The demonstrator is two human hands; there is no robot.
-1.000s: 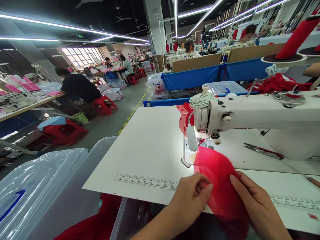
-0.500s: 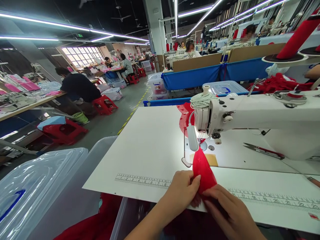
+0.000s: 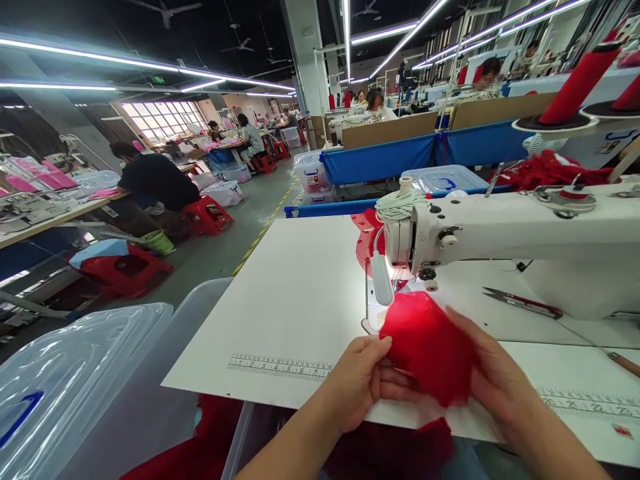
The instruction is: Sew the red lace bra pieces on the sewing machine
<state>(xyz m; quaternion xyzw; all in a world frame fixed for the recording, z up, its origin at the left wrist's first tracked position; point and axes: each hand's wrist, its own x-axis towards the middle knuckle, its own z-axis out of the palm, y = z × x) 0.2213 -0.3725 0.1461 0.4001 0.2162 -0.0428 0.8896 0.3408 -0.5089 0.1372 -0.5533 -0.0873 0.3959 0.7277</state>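
A piece of red fabric (image 3: 427, 343) is spread between my hands in front of the sewing machine (image 3: 480, 233), its right part blurred. My left hand (image 3: 363, 380) pinches its left edge between thumb and fingers, with some fingers beneath it. At the right edge, my right hand (image 3: 493, 367) holds the cloth, its fingertips partly hidden and smeared. The top of the fabric lies close to the needle area, below the small white lamp (image 3: 383, 277). More red cloth (image 3: 435, 447) hangs below, at the table's front edge.
Thread snips (image 3: 523, 303) lie on the white table (image 3: 295, 293) to the right. Red pieces (image 3: 369, 243) sit behind the machine head. A clear bin (image 3: 145, 387) with red cloth stands at the lower left. A person in dark clothes (image 3: 157, 179) sits farther off, left.
The red fabric has gone from a narrow folded shape to a wide spread one. My right hand has moved right and up, away from my left. The view has shifted slightly.
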